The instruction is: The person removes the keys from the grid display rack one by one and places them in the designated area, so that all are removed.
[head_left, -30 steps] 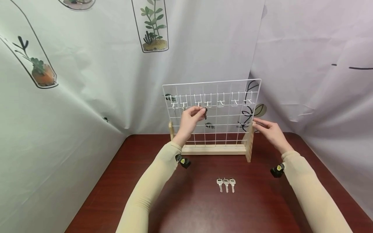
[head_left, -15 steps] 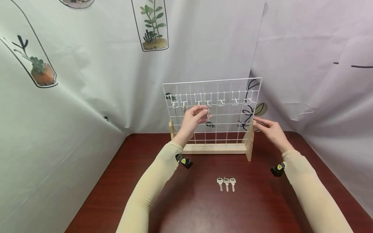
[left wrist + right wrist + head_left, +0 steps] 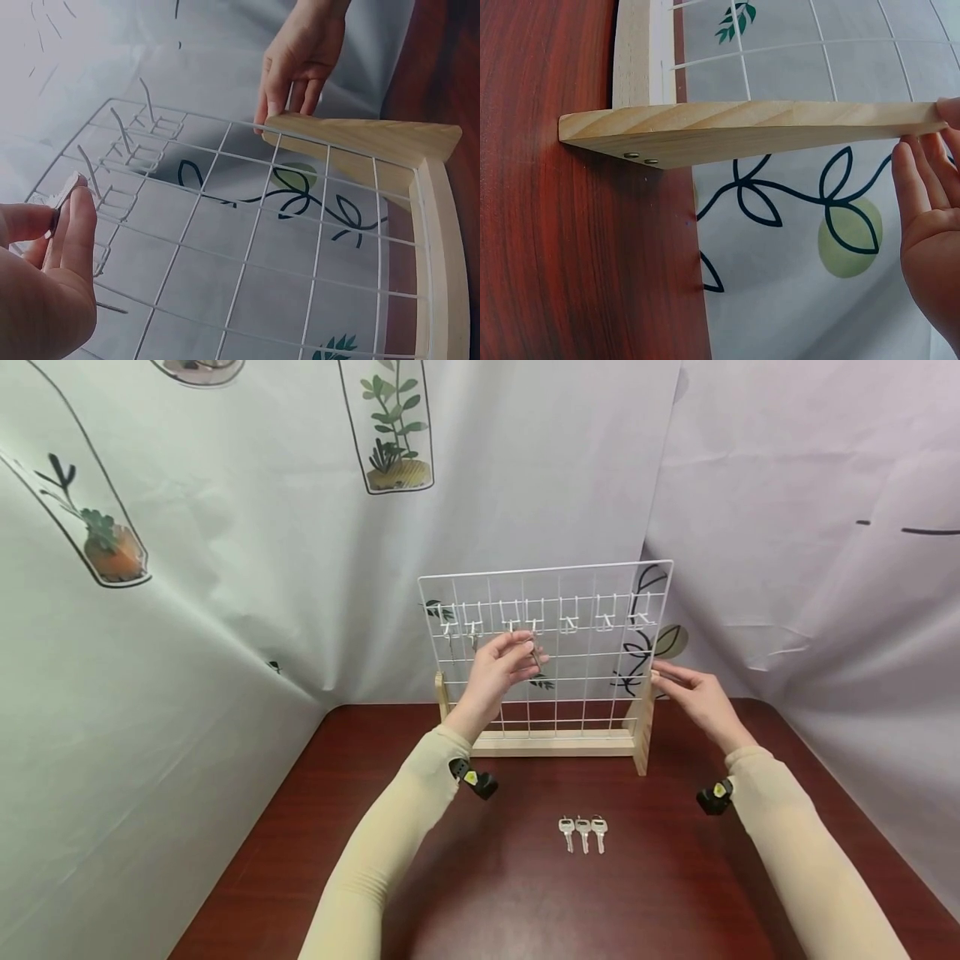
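In the head view my left hand [image 3: 495,672] is raised before the white wire grid [image 3: 573,656], just under a hook in the middle of its row. Between thumb and fingers it pinches a silver key [image 3: 67,191]; in the left wrist view the key is beside the hooks, and whether its ring touches a hook I cannot tell. My right hand [image 3: 697,697] grips the top of the stand's right wooden post [image 3: 750,120], thumb on one side and fingers on the other. Three silver keys [image 3: 582,835] lie side by side on the table.
Several white hooks [image 3: 606,621] line the upper grid; slim items, apparently keys, hang from the leftmost ones. A wooden base bar [image 3: 555,747] carries the grid on the dark red table [image 3: 480,877]. Behind hangs a pale cloth [image 3: 540,485] with plant prints.
My left hand has shifted slightly right under the middle hook, and the key in its pinch has turned. The right hand keeps its hold on the post.
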Motion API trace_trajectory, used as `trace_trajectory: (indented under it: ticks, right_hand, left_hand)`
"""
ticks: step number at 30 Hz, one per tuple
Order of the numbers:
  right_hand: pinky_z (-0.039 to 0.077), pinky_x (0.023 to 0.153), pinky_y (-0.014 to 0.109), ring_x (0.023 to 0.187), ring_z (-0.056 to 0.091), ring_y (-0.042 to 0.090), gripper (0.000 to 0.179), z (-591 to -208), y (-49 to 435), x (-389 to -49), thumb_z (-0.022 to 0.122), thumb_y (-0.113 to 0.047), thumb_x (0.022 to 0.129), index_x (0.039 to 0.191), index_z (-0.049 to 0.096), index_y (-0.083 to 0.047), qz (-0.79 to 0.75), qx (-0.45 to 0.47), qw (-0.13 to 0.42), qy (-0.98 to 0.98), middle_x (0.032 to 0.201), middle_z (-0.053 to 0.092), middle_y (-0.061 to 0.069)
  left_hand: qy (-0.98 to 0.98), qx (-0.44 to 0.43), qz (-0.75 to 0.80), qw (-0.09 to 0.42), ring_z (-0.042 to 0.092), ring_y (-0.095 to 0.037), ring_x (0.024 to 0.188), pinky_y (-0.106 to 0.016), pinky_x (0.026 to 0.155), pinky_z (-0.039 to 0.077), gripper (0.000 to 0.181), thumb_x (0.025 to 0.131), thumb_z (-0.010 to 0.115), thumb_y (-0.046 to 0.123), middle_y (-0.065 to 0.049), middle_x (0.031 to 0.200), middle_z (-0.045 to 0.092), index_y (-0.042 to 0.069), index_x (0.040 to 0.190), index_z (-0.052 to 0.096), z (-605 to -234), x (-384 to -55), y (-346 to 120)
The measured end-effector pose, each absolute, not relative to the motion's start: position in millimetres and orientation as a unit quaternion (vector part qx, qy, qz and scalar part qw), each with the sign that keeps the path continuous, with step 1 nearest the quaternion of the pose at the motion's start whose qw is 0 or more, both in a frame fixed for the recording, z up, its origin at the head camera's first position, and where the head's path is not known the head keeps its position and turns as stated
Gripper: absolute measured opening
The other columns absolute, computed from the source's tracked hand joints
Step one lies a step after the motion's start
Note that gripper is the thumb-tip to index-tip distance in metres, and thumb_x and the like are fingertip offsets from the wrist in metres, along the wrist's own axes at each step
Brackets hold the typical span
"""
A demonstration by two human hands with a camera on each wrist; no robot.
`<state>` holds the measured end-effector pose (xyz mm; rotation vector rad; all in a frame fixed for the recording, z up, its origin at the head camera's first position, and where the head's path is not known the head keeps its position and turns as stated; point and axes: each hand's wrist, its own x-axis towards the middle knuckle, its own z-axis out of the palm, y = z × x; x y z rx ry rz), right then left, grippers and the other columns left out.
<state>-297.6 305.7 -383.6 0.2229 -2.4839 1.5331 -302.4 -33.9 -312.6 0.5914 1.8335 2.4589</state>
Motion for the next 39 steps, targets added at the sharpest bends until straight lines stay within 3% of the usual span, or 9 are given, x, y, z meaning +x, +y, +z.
trace_trajectory:
  ticks: [3, 8, 10, 13, 18, 22, 30, 35, 39]
  right_hand:
    - [0.035, 0.113, 0.052, 0.14, 0.04, 0.027, 0.061, -386.1, 306.0, -297.2, 0.067, -0.046, 0.096, 0.144, 0.056, -0.01, 0.519, 0.074, 0.105, -0.845, 0.147, 0.052, 0.015]
    - [0.035, 0.113, 0.052, 0.14, 0.041, 0.027, 0.062, -389.0, 304.8, -297.4, 0.066, -0.046, 0.096, 0.144, 0.056, -0.009, 0.519, 0.073, 0.101, -0.846, 0.147, 0.053, 0.013]
    - [0.035, 0.113, 0.053, 0.14, 0.041, 0.027, 0.061, -389.1, 304.2, -297.6, 0.066, -0.046, 0.097, 0.144, 0.056, -0.009, 0.519, 0.072, 0.101, -0.846, 0.147, 0.053, 0.012]
    - [0.035, 0.113, 0.055, 0.141, 0.04, 0.029, 0.061, -389.2, 304.4, -298.2, 0.066, -0.044, 0.097, 0.145, 0.055, -0.007, 0.517, 0.074, 0.101, -0.847, 0.147, 0.053, 0.012]
    - [0.035, 0.113, 0.054, 0.141, 0.04, 0.029, 0.063, -387.8, 304.2, -298.8, 0.066, -0.045, 0.097, 0.145, 0.054, -0.007, 0.519, 0.075, 0.099, -0.846, 0.147, 0.053, 0.012]
    - [0.036, 0.113, 0.054, 0.14, 0.041, 0.028, 0.062, -386.6, 305.4, -300.5, 0.066, -0.045, 0.097, 0.145, 0.054, -0.007, 0.521, 0.075, 0.101, -0.844, 0.146, 0.055, 0.008]
    - [0.036, 0.113, 0.05, 0.138, 0.042, 0.022, 0.061, -382.8, 305.6, -301.3, 0.066, -0.046, 0.096, 0.144, 0.056, -0.009, 0.521, 0.073, 0.105, -0.844, 0.144, 0.057, 0.005]
    - [0.036, 0.113, 0.051, 0.138, 0.043, 0.019, 0.058, -381.6, 304.2, -300.7, 0.066, -0.043, 0.097, 0.143, 0.057, -0.009, 0.516, 0.075, 0.112, -0.846, 0.145, 0.057, 0.001]
    - [0.036, 0.113, 0.051, 0.138, 0.042, 0.019, 0.057, -382.9, 304.9, -300.3, 0.066, -0.043, 0.097, 0.144, 0.057, -0.01, 0.516, 0.076, 0.11, -0.846, 0.145, 0.056, 0.001]
  left_hand:
    - [0.583, 0.188, 0.79, 0.014, 0.073, -0.016, 0.089, -0.032, 0.085, 0.059, 0.027, 0.101, 0.058, 0.005, -0.033, 0.121, 0.062, -0.006, 0.126, 0.058, -314.6, -301.0, -33.4]
    - [0.594, 0.189, 0.782, 0.021, 0.073, -0.016, 0.089, -0.038, 0.088, 0.059, 0.021, 0.101, 0.059, 0.005, -0.013, 0.104, 0.07, 0.0, 0.121, 0.061, -320.9, -297.8, -34.6]
    - [0.6, 0.194, 0.776, 0.023, 0.073, -0.016, 0.088, -0.042, 0.09, 0.058, 0.021, 0.101, 0.059, 0.004, -0.011, 0.101, 0.07, 0.0, 0.122, 0.061, -324.0, -297.2, -36.1]
    - [0.61, 0.199, 0.766, 0.027, 0.074, -0.019, 0.09, -0.046, 0.091, 0.057, 0.022, 0.101, 0.059, 0.004, -0.017, 0.105, 0.07, 0.0, 0.122, 0.061, -330.1, -297.1, -39.4]
    - [0.633, 0.199, 0.747, 0.036, 0.071, -0.035, 0.101, -0.042, 0.087, 0.059, 0.022, 0.101, 0.059, 0.004, -0.023, 0.11, 0.068, 0.001, 0.123, 0.061, -341.7, -294.6, -46.5]
    - [0.652, 0.208, 0.728, 0.047, 0.068, -0.042, 0.106, -0.046, 0.089, 0.058, 0.025, 0.102, 0.058, 0.004, -0.032, 0.118, 0.062, -0.001, 0.126, 0.058, -352.8, -291.2, -51.1]
    - [0.687, 0.202, 0.696, 0.064, 0.071, -0.037, 0.101, -0.044, 0.085, 0.06, 0.02, 0.101, 0.059, 0.003, -0.024, 0.108, 0.068, -0.003, 0.12, 0.06, -380.1, -278.9, -56.8]
    - [0.701, 0.186, 0.686, 0.065, 0.073, -0.023, 0.089, -0.051, 0.086, 0.059, 0.019, 0.099, 0.059, 0.001, -0.015, 0.1, 0.07, -0.005, 0.117, 0.06, -395.2, -272.7, -58.9]
    - [0.715, 0.18, 0.673, 0.068, 0.07, -0.016, 0.082, -0.052, 0.086, 0.058, 0.019, 0.098, 0.061, 0.0, -0.015, 0.099, 0.071, -0.006, 0.115, 0.06, -405.8, -269.8, -60.6]
